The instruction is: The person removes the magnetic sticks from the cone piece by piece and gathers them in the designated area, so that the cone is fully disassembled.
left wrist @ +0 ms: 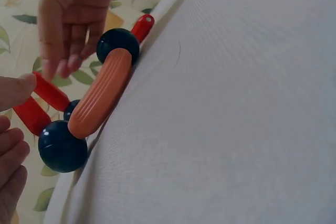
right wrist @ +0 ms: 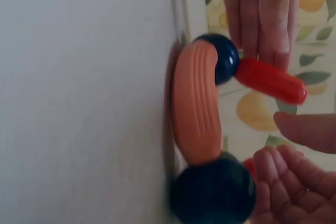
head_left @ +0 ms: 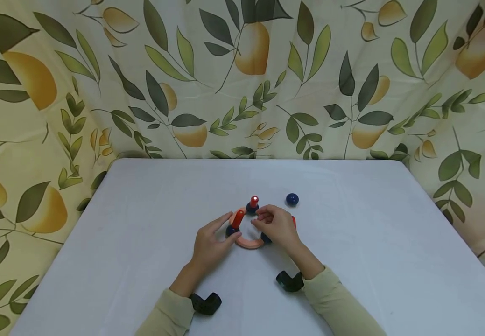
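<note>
Two bare hands meet at the centre of the frame around a ring of curved orange pieces and dark blue balls, with upright red rods, on a white desk. The left hand is spread, thumb and fingers either side of the ring's leftmost rod; the right hand is half narrowed, thumb and fingertips apart, seemingly holding nothing. A loose blue ball lies to the ring's upper right. Bracing a ball low while pushing straight along its rod would likely prevent twisting. No brand, label or writing is readable
</note>
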Motion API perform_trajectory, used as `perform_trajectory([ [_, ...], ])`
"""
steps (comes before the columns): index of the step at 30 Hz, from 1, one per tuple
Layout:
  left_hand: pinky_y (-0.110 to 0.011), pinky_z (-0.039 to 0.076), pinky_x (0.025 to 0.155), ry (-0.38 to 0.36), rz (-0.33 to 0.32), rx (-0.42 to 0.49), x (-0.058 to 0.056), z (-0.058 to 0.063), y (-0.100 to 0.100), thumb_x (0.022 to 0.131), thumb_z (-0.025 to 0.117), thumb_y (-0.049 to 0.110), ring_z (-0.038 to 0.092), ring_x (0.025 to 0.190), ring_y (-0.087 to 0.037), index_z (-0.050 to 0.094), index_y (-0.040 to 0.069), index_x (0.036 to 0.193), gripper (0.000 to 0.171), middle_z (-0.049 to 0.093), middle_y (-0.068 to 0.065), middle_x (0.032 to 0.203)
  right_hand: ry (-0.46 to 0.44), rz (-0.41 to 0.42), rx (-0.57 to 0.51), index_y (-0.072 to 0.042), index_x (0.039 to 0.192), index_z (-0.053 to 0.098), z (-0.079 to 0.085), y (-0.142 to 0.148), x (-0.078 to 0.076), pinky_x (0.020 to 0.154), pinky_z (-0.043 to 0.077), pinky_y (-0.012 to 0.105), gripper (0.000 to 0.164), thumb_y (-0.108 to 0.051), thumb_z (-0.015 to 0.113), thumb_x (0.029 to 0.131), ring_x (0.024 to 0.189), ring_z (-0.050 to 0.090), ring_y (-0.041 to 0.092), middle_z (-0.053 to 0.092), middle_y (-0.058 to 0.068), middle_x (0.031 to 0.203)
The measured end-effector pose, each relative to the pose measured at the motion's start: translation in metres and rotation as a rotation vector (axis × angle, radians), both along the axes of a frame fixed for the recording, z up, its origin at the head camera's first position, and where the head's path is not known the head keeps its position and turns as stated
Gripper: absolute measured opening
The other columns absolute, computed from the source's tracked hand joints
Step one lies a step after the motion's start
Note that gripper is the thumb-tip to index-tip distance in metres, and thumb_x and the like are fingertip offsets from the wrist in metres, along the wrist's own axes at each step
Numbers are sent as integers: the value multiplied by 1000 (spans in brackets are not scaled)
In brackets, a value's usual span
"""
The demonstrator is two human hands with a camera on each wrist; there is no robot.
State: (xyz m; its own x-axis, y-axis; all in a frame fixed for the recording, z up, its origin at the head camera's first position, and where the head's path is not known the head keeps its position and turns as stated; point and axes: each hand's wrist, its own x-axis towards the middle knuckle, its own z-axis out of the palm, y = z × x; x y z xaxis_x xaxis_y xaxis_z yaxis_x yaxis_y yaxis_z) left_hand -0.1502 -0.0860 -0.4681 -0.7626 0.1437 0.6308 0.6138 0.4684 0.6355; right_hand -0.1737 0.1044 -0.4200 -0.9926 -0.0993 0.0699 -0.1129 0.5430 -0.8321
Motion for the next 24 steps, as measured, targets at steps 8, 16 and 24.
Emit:
perform_trajectory([
  [8,-36,45,88,-176,24,13,-2,-8,-2,76,76,17,57,108,-19,61,-2,118,49,62,-10,114,-42,117,-190,-2,107,65,-7,-19,1,77,51,30,31,-9,74,77,83,63,19,66,4,90],
  [16,-29,47,85,-263,16,55,-3,-10,-1,77,75,15,58,103,-14,67,3,109,35,65,-7,107,-8,140,-244,3,108,64,-12,-27,0,79,50,34,30,-7,70,81,87,63,25,66,11,96],
  [24,-27,47,84,-290,1,69,-1,-8,-1,78,74,13,58,103,-13,67,2,109,34,65,-8,107,50,163,-193,4,107,64,-4,-29,5,73,48,29,25,-6,66,84,79,57,19,65,7,88],
])
